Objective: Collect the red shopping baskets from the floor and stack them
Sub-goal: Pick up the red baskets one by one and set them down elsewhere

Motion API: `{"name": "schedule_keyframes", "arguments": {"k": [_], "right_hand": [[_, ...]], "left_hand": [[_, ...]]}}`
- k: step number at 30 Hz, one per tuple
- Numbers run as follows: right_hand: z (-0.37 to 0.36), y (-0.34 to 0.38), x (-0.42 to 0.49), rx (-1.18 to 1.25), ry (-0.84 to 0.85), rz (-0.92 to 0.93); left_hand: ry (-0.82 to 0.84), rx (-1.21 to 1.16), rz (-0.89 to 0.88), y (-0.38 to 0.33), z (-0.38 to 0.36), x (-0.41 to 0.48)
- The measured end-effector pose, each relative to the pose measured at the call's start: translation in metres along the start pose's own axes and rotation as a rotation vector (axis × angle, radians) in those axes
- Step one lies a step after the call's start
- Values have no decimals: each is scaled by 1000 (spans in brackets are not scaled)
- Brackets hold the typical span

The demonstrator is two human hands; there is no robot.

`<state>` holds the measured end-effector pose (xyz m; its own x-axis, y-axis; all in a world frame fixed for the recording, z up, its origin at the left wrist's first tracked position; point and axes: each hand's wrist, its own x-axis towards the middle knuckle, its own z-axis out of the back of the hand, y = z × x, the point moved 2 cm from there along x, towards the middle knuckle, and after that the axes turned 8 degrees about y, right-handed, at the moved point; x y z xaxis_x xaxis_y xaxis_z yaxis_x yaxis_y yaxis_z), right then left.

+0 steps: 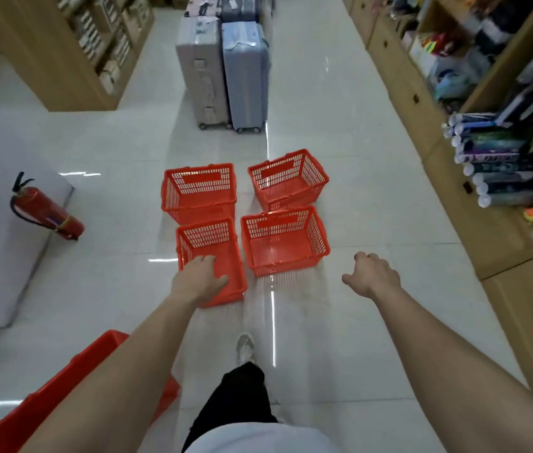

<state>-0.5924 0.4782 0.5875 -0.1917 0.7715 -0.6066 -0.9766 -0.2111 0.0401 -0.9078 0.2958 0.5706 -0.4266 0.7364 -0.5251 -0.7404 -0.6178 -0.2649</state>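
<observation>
The left grip (200,279), fingers loosely spread, hangs over the near-left basket (213,237); touch cannot be told. The right grip (371,274), loosely curled and empty, is right of the near-right basket (284,246).

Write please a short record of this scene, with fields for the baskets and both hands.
place: shop aisle, tiled floor
baskets: four red, upright, unstacked: far-left basket, far-right basket, near-left basket, near-right basket
left hand: open, over near-left basket's near rim; contact unclear
right hand: loosely curled, empty
nearby: fire extinguisher, grey suitcase, blue suitcase
</observation>
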Motion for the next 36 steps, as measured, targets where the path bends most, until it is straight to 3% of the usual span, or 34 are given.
{"name": "schedule_keyframes", "arguments": {"k": [8, 18, 23, 31, 36], "right_hand": [[39, -7, 129, -25, 88, -75], [72, 62, 348, 64, 173, 2], [22, 60, 472, 103, 224, 16], [-126, 40, 692, 103, 245, 54], [-203, 26, 785, 186, 120, 28]], "left_hand": [[79, 6, -68, -49, 5, 153], [223, -111, 90, -37, 5, 361], [244, -203, 213, -19, -55, 455], [187, -303, 377, 16, -212, 614], [105, -371, 457, 34, -306, 682]]}}
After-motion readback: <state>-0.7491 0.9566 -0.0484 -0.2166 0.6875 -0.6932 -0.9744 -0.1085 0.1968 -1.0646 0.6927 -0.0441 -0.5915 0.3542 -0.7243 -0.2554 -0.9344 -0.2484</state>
